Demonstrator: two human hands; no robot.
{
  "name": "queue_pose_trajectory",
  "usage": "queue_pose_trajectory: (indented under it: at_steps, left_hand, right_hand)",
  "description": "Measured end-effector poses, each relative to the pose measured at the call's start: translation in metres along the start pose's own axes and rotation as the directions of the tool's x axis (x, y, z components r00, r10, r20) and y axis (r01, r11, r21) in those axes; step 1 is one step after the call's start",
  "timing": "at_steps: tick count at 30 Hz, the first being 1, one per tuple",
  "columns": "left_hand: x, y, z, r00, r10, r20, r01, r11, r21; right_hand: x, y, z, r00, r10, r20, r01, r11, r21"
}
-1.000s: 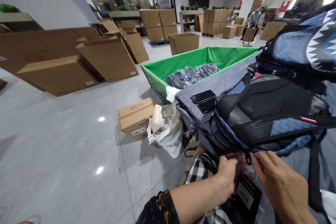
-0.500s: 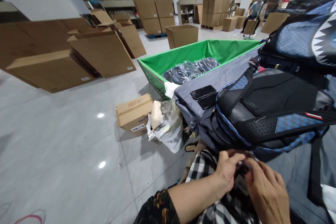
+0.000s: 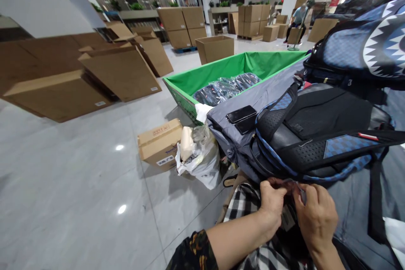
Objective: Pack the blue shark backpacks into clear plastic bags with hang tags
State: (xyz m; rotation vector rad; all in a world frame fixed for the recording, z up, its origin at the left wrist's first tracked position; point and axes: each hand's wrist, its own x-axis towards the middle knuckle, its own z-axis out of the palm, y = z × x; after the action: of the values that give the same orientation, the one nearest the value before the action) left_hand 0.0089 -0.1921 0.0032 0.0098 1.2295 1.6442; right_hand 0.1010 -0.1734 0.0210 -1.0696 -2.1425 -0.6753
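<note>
A black and blue backpack [image 3: 319, 135] lies back-side up on a table draped in grey cloth [image 3: 262, 95]. My left hand [image 3: 272, 204] and my right hand [image 3: 316, 215] meet at its near bottom edge, both pinched closed on a small clear-wrapped hang tag [image 3: 292, 187] fixed to the bag. A dark card [image 3: 286, 219] hangs just beneath the hands. A second backpack with a shark-teeth print [image 3: 370, 46] rests behind the first. Two black phones [image 3: 242, 118] lie on the cloth to the left of the bag.
A green-lined bin [image 3: 221, 69] holds several bagged backpacks [image 3: 226, 86]. On the floor sit a small carton [image 3: 160, 143] and a white plastic bag [image 3: 199, 158]. Large cardboard boxes [image 3: 120, 69] stand at left and in the back. A person [image 3: 297, 19] sits far off.
Both hands have drawn closer together at the bag's bottom edge, and the right hand has gone from spread fingers to a pinch on the tag. The camera shifted slightly.
</note>
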Motion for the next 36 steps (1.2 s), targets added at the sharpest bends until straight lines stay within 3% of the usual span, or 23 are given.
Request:
queue_pose_trajectory:
  at_steps: [6,10,13,15,17,18,20,22,25,27,31,36]
  left_hand:
    - [-0.012,0.025,-0.002,0.966,0.148,0.214,-0.202,0.945,0.256]
    - [-0.015,0.033,0.002,0.971,0.054,0.231,-0.117,0.956,0.269]
    - [-0.023,0.04,-0.003,0.943,-0.011,0.332,-0.09,0.954,0.288]
    - [-0.026,0.044,-0.011,0.925,0.081,0.372,-0.213,0.92,0.328]
    - [-0.026,0.045,-0.018,0.93,0.188,0.317,-0.294,0.898,0.329]
    - [-0.023,0.043,-0.02,0.942,0.188,0.279,-0.27,0.917,0.295]
    - [-0.016,0.034,-0.02,0.954,0.059,0.293,-0.103,0.985,0.139]
    - [-0.009,0.02,-0.013,0.911,-0.065,0.408,0.087,0.996,-0.035]
    - [-0.005,0.001,-0.001,0.862,-0.088,0.5,0.202,0.963,-0.178]
    - [-0.007,-0.006,0.001,0.837,-0.102,0.537,0.236,0.954,-0.187]
    - [-0.005,-0.009,-0.005,0.773,-0.08,0.63,0.203,0.971,-0.126]
    - [0.01,-0.013,-0.01,0.779,-0.085,0.621,0.213,0.968,-0.135]
  right_hand:
    - [-0.002,0.002,-0.008,0.981,-0.166,0.105,0.171,0.985,-0.035]
    - [0.005,0.0,-0.019,0.965,-0.181,0.19,0.18,0.983,0.023]
    - [0.01,0.0,-0.021,0.973,-0.156,0.168,0.152,0.988,0.042]
    - [0.011,0.002,-0.018,0.982,-0.132,0.134,0.126,0.99,0.057]
    - [0.009,0.004,-0.015,0.992,-0.087,0.091,0.077,0.992,0.102]
    - [0.007,0.005,-0.013,0.996,-0.052,0.076,0.041,0.989,0.146]
    - [0.003,0.007,-0.011,0.996,0.047,0.074,-0.067,0.953,0.296]
    - [0.0,0.009,-0.01,0.974,0.173,0.144,-0.222,0.85,0.478]
    - [0.002,0.015,-0.013,0.881,0.308,0.359,-0.471,0.64,0.607]
    - [0.006,0.019,-0.016,0.826,0.325,0.461,-0.558,0.583,0.59]
    - [0.012,0.025,-0.015,0.871,0.26,0.416,-0.466,0.701,0.539]
    - [0.011,0.034,-0.014,0.902,0.212,0.377,-0.388,0.782,0.488]
